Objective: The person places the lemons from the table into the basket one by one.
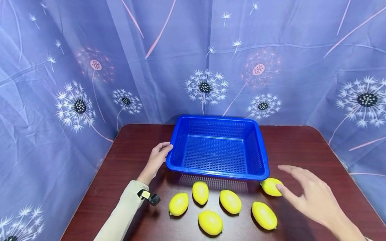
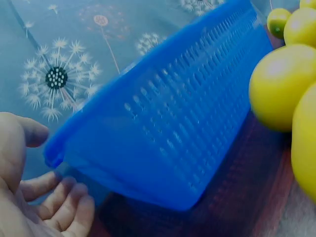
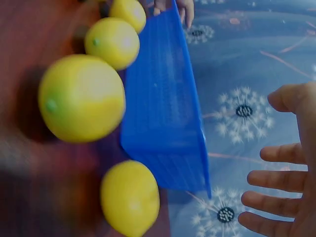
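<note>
A blue plastic basket (image 1: 217, 175) with slotted walls stands on the table, its inside bare. At its left end, my left hand (image 1: 156, 156) holds the rim, thumb above and fingers below; in the left wrist view the hand (image 2: 42, 192) straddles the rim corner loosely. My right hand (image 1: 313, 194) hovers to the right of the basket with fingers spread and nothing in them. The nearest lemon (image 1: 271, 186) lies by the basket's front right corner, partly behind that thumb in the head view. Another lemon (image 1: 264, 215) sits closer to me.
Several more lemons, among them a left one (image 1: 178, 204) and a front one (image 1: 210, 223), lie in front of the basket. The dark red table (image 1: 135, 140) ends at a blue dandelion-print curtain (image 1: 163, 83). A black strap (image 1: 149, 196) circles the left sleeve.
</note>
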Motion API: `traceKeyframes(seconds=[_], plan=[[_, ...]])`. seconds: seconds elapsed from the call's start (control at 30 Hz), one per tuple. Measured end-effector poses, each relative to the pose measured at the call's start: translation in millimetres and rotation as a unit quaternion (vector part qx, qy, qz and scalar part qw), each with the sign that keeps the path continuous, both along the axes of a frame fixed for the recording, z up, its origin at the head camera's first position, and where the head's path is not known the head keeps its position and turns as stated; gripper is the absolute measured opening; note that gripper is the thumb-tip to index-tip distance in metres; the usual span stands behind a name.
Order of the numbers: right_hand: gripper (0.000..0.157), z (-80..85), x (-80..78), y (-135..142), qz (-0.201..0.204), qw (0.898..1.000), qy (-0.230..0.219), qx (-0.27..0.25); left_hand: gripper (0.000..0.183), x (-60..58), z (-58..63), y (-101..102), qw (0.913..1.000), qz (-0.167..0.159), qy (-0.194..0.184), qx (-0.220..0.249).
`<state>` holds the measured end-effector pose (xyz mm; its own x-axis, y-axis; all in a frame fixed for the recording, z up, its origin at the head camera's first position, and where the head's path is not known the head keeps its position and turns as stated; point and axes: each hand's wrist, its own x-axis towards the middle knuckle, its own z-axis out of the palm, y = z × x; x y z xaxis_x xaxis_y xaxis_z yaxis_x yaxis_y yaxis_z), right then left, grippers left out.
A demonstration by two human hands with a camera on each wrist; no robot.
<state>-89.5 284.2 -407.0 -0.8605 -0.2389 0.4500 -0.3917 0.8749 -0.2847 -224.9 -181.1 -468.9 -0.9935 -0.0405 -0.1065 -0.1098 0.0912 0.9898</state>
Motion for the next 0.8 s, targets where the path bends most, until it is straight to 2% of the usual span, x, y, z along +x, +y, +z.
traceKeyframes(seconds=[0.2,0.4,0.53,0.63,0.8], plan=[[0.061,-15.6,22.2,-12.3,0.002,1.000,-0.028,0.009,0.041,-0.8,-8.4,-6.2,0.9999,-0.013,0.001,-0.007],[0.062,-34.0,40.2,-23.5,-0.016,0.995,-0.092,0.021,0.041,-0.5,-11.5,-7.2,0.9996,-0.023,-0.013,0.007],[0.068,-44.1,47.0,-29.1,-0.041,0.983,-0.175,0.039,0.038,0.1,-11.5,-6.5,0.9980,-0.032,-0.023,0.050],[0.071,-52.6,47.9,-31.1,-0.051,0.974,-0.216,0.054,0.036,0.1,-10.1,-6.0,0.9960,-0.031,-0.026,0.080],[0.077,-65.9,47.5,-31.3,-0.058,0.968,-0.235,0.060,0.036,-0.1,-7.4,-4.4,0.9956,-0.030,-0.026,0.085]])
